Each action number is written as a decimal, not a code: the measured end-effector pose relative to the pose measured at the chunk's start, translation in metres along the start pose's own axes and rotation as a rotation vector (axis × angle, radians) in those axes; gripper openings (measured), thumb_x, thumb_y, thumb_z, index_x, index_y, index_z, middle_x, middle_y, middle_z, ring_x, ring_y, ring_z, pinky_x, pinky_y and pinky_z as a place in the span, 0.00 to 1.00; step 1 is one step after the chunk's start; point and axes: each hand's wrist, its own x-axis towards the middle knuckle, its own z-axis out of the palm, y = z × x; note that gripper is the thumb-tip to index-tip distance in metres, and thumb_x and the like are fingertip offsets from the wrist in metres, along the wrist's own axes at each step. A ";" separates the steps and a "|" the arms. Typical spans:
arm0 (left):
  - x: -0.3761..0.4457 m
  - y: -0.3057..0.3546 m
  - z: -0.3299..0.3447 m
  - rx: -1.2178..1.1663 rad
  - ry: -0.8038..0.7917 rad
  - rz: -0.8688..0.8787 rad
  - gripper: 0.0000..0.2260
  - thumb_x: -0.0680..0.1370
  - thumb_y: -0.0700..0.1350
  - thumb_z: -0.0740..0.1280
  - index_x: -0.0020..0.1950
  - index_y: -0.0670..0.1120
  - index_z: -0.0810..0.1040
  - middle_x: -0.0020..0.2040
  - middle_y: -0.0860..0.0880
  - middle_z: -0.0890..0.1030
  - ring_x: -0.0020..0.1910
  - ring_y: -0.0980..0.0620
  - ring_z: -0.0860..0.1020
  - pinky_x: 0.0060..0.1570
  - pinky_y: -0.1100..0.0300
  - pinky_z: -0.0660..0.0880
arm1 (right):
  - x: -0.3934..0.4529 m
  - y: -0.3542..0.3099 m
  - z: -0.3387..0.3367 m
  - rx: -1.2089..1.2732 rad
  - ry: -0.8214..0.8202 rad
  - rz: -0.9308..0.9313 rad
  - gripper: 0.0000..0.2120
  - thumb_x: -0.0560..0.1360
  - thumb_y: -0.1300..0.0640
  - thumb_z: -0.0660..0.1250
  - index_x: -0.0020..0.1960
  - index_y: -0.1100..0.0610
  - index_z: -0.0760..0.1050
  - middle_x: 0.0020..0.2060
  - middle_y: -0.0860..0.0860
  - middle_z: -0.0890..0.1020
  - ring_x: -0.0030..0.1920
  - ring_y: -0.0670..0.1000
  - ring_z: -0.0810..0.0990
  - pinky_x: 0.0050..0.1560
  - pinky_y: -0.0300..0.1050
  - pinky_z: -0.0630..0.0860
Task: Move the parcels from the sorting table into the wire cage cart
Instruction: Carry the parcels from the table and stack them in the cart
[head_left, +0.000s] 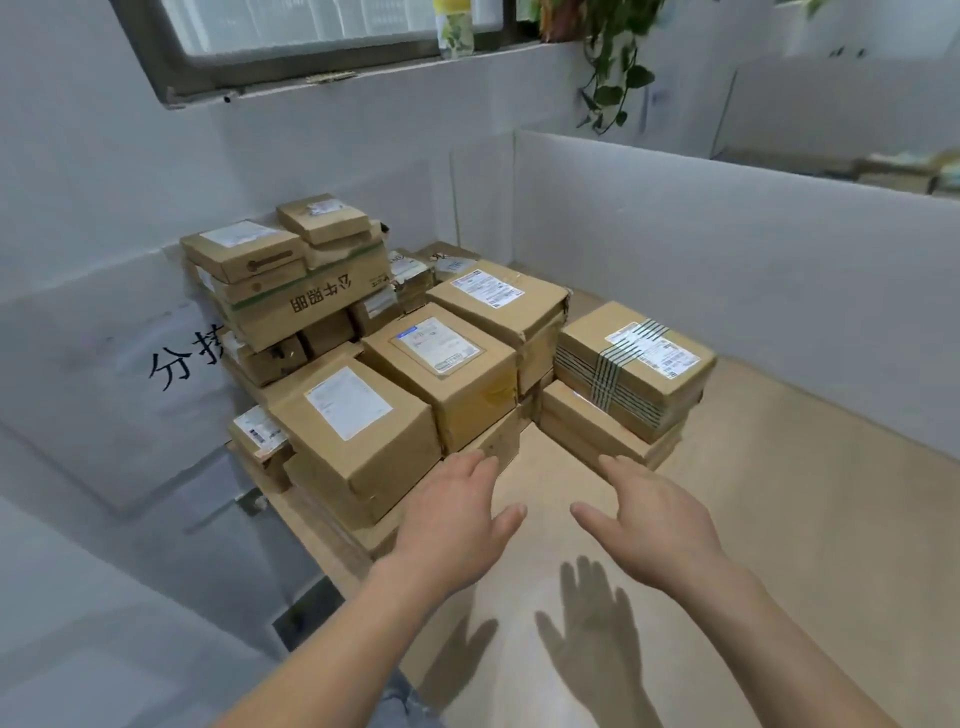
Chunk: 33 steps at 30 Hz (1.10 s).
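Several brown cardboard parcels with white labels are piled on the light wooden sorting table (779, 519). Nearest me is a labelled box (358, 441), behind it a second one (441, 364), and to the right a box bound with striped tape (634, 364) on flatter parcels. My left hand (452, 525) hovers flat with straight fingers just in front of the nearest box, holding nothing. My right hand (649, 514) is likewise spread and empty, above the bare tabletop in front of the taped box. Both cast shadows on the table. No wire cage cart is in view.
A taller stack (291, 280) of boxes stands at the back left against the white wall. A white partition (727, 249) borders the table at right and rear. A window and a hanging plant (613, 62) are above. The table's left edge (311, 530) drops to the floor.
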 end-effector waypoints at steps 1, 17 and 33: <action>0.010 0.005 0.002 -0.003 -0.014 0.015 0.28 0.82 0.61 0.58 0.79 0.50 0.62 0.78 0.52 0.64 0.76 0.51 0.62 0.72 0.54 0.63 | 0.004 0.007 -0.002 0.005 0.002 0.020 0.29 0.79 0.36 0.59 0.75 0.50 0.66 0.71 0.48 0.73 0.71 0.52 0.71 0.64 0.49 0.73; 0.235 0.045 0.003 -0.124 -0.031 0.211 0.24 0.81 0.59 0.63 0.71 0.46 0.71 0.71 0.48 0.72 0.70 0.47 0.70 0.65 0.49 0.71 | 0.117 0.059 -0.026 0.111 0.066 0.348 0.31 0.76 0.36 0.63 0.76 0.44 0.64 0.65 0.50 0.76 0.65 0.54 0.76 0.57 0.50 0.76; 0.349 0.052 0.046 -0.078 -0.170 0.223 0.24 0.79 0.60 0.65 0.67 0.45 0.72 0.70 0.43 0.68 0.67 0.41 0.70 0.63 0.46 0.73 | 0.203 0.079 -0.005 0.303 0.059 0.539 0.31 0.79 0.38 0.62 0.78 0.43 0.57 0.64 0.58 0.72 0.61 0.59 0.76 0.55 0.51 0.72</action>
